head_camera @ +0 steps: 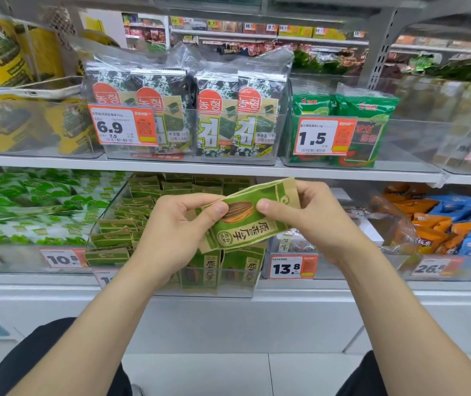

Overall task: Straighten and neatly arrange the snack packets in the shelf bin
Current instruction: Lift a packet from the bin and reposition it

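A green-and-tan sunflower-seed packet (245, 221) is held tilted in front of the lower shelf. My left hand (177, 227) pinches its left end with the thumb on its front. My right hand (311, 215) pinches its right end the same way. Behind and below the hands stands a clear shelf bin (100, 224) holding several rows of matching packets (120, 230), most upright, some leaning. Two more of these packets (223, 270) stand at the bin's front wall.
Neighbouring clear bins hold green-white packets (28, 207) to the left and orange and blue packets (442, 224) to the right. The shelf above carries seaweed packs (188, 115) and price tags. My knees and a white floor lie below.
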The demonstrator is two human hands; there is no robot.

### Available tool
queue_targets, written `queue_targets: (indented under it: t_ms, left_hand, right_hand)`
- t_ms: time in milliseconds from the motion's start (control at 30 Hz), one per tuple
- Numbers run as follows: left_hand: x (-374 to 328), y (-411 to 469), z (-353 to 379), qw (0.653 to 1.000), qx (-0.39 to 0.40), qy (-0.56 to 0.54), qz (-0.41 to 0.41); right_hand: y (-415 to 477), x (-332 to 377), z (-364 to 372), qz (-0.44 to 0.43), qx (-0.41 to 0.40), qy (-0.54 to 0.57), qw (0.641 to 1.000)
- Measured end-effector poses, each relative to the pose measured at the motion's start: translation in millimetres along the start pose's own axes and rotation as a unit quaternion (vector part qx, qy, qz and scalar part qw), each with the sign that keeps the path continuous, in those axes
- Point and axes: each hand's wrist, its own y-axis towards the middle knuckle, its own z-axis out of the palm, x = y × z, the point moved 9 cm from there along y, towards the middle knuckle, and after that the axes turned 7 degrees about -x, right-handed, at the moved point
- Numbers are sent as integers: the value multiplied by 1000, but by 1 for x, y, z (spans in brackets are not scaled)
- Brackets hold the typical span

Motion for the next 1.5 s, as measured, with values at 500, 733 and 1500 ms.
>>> queue_targets:
  t_ms: [500,733,1500]
  left_hand:
    - [28,57,13,912,62,402,52]
    - [73,100,36,887,131,443,-2]
    - [81,145,83,782,104,598,145]
  right_hand:
    - [17,21,-5,-235,-124,-402,876]
    - [45,-10,41,-197,-29,-589,783]
    - [93,-73,69,-98,73,-662,740]
